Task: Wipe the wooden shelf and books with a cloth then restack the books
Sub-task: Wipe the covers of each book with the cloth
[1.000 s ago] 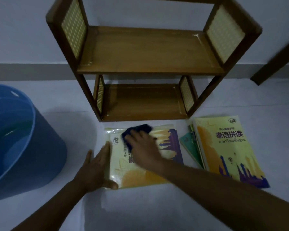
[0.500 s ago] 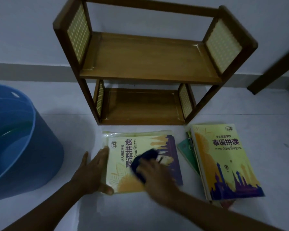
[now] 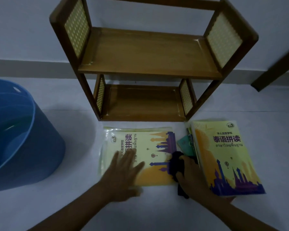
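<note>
A two-tier wooden shelf (image 3: 147, 52) with woven side panels stands bare against the wall. In front of it a yellow book (image 3: 150, 147) lies flat on the floor, on top of another. My left hand (image 3: 123, 172) presses flat on its lower left part, fingers straight. My right hand (image 3: 190, 175) grips a dark blue cloth (image 3: 176, 162) at the book's right edge. To the right lies a second pile with a matching yellow book (image 3: 223, 157) on top and a green book (image 3: 186, 145) peeking out beneath.
A large blue tub (image 3: 23, 139) sits on the floor at the left, close to the books. A dark wooden furniture leg (image 3: 279, 64) slants in at the upper right. The floor is pale and the wall has a grey skirting.
My right hand has swept the cloth from the book's top across to its lower right edge. My left hand has shifted from the book's left edge onto its cover.
</note>
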Demonstrator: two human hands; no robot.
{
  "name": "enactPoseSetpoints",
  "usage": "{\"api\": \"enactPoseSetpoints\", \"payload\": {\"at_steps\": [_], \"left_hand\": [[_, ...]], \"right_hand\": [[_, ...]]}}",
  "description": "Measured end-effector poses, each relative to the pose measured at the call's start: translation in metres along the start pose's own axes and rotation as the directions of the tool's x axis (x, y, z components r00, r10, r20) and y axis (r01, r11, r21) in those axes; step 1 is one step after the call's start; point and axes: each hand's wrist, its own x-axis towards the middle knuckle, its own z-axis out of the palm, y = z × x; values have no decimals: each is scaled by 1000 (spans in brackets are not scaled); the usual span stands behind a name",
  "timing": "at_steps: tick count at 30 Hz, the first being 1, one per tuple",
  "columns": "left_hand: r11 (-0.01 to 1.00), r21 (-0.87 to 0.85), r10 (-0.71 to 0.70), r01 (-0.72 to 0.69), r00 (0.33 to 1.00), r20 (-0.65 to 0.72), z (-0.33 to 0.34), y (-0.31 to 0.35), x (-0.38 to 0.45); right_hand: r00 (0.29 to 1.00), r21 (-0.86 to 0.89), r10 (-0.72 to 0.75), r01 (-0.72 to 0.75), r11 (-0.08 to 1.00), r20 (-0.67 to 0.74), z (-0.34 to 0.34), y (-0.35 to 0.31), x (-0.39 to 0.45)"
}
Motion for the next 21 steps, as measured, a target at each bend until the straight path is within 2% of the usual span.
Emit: {"api": "enactPoseSetpoints", "payload": {"at_steps": [4,7,9,10,12,13,14,16,17,18,19,20,21], "left_hand": [[993,121,2,-15,995,102,15,7,11],[963,261,40,-75,990,136,20,7,11],[931,350,72,-106,991,110,15,11,11],[924,361,122,-129,992,43,7,11,11],[941,281,236,-191,962,-138,-20,8,11],[957,217,239,-192,947,-217,-41,7,8],[973,151,214,-177,935,-282,-58,3,5],[995,10,94,-96,943,-320,-88,-3,-3],[995,-77,31,-58,949,-315,-102,-3,-7],[984,-175,-30,-27,948,-318,-112,-2,-11],[959,-282,-92,-2,943,-321,-121,-3,-13],[920,-392,-147,7,934,-327,-127,-5,-16],[865,-502,-190,4,928,-320,-130,-6,-17]], "right_hand": [[999,49,11,-13,999,33,-3,-2,3],[996,324,86,-93,942,35,-13,-3,1],[977,562,211,-189,805,26,-19,-5,-1],[954,649,297,-246,720,32,-19,-2,0],[878,789,469,-355,501,97,-21,5,5],[847,834,513,-381,399,142,-24,8,1],[835,846,515,-407,343,193,-26,7,1],[861,772,464,-437,462,210,-25,3,-2],[895,695,406,-411,589,185,-25,-1,-3],[936,579,322,-343,740,143,-25,-4,-3],[979,416,187,-206,886,86,-29,-13,-3],[996,271,62,-77,959,61,-34,-22,-2],[998,234,-44,34,972,39,-39,-32,0]]}}
